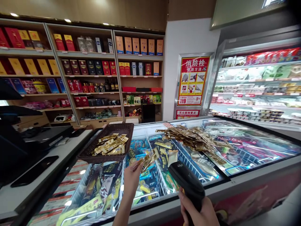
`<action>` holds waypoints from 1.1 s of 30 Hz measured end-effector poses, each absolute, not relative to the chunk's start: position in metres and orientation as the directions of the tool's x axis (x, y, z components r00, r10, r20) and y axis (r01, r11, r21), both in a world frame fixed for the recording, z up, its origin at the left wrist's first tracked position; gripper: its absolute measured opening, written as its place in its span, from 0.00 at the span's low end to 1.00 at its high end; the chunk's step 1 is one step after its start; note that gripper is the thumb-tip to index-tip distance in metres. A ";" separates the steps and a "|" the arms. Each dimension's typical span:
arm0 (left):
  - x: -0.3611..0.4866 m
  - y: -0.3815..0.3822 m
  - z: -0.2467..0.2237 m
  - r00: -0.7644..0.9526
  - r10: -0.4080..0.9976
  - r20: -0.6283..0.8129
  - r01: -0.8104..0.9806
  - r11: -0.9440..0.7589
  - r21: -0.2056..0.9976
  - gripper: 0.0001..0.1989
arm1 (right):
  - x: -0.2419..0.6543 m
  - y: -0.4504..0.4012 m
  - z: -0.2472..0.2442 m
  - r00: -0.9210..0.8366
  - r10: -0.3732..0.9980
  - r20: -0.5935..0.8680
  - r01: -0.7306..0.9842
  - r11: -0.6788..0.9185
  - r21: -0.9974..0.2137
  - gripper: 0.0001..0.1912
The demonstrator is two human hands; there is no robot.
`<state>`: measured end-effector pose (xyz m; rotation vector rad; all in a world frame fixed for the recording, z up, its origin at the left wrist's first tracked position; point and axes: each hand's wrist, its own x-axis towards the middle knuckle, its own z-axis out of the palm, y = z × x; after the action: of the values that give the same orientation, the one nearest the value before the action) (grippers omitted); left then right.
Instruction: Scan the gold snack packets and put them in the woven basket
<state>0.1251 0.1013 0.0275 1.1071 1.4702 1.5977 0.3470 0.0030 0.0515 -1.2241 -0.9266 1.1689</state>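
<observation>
Chest freezer (235,188) — barcode scanner (188,183) pointing up-left

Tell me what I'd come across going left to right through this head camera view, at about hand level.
White checkout counter → brown woven basket → left hand pinching a gold foil packet → right hand gripping a black handheld barcode scanner → open chilled display case

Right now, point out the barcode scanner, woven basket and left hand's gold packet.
Barcode scanner (187,182), head view, on its black head
Woven basket (105,159), head view, on its front rim
Gold packet (148,159), head view, on its middle
</observation>
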 end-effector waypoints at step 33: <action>0.032 0.131 0.068 -0.516 0.798 0.310 0.250 -0.206 0.946 0.30 | 0.320 0.034 0.055 -0.085 0.996 0.007 -0.121 -0.003 -0.993 0.31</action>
<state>0.0315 0.1306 0.0683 1.2265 1.6429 1.7700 0.3203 0.0340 0.0552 -1.0759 -1.1812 1.3247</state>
